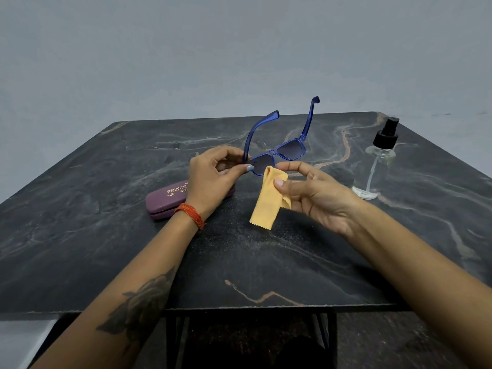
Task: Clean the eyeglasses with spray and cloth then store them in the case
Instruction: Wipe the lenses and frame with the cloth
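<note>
While the left hand [213, 173] pinched the blue eyeglasses [277, 153] at one lens corner above the table [80, 222], the right hand [311, 190] pinched a yellow cloth [269, 201] against that lens. Closed purple case [162, 201] lay under the left wrist; spray bottle [378, 166] stood well right.

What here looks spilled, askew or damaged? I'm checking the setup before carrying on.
Nothing stands out. The left hand holds the blue eyeglasses above the table, the right hand pinches the yellow cloth at one lens, the spray bottle stands upright, and the purple case lies shut.
</note>
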`<state>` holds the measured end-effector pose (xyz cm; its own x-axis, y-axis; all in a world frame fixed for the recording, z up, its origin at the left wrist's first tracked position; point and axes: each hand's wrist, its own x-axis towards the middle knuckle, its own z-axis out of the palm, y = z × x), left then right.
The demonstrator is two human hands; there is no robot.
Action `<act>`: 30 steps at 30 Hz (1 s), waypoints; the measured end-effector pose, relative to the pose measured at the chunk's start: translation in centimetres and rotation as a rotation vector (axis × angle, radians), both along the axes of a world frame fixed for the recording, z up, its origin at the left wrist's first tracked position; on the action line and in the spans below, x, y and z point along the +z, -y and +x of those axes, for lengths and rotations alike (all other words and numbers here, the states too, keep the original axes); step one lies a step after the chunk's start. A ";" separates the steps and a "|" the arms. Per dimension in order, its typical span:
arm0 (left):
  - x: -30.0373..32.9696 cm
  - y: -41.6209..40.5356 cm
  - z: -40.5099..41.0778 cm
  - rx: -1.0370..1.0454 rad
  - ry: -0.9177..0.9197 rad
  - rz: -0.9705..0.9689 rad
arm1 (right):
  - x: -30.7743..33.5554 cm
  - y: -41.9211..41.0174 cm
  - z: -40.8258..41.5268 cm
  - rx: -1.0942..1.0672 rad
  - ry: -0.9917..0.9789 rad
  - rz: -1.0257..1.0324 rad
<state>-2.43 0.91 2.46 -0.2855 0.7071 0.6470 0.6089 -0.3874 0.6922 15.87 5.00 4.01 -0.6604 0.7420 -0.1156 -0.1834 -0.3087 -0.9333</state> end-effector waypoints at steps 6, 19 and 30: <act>-0.1 -0.1 -0.1 -0.005 0.005 0.007 | 0.0 0.2 0.1 -0.111 0.106 0.175; 0.0 0.0 -0.1 -0.016 0.014 0.011 | -0.2 -0.1 0.1 -0.071 0.197 0.448; -0.2 -0.2 -0.1 -0.017 0.035 -0.003 | -0.9 -0.5 -0.3 -0.389 0.363 0.998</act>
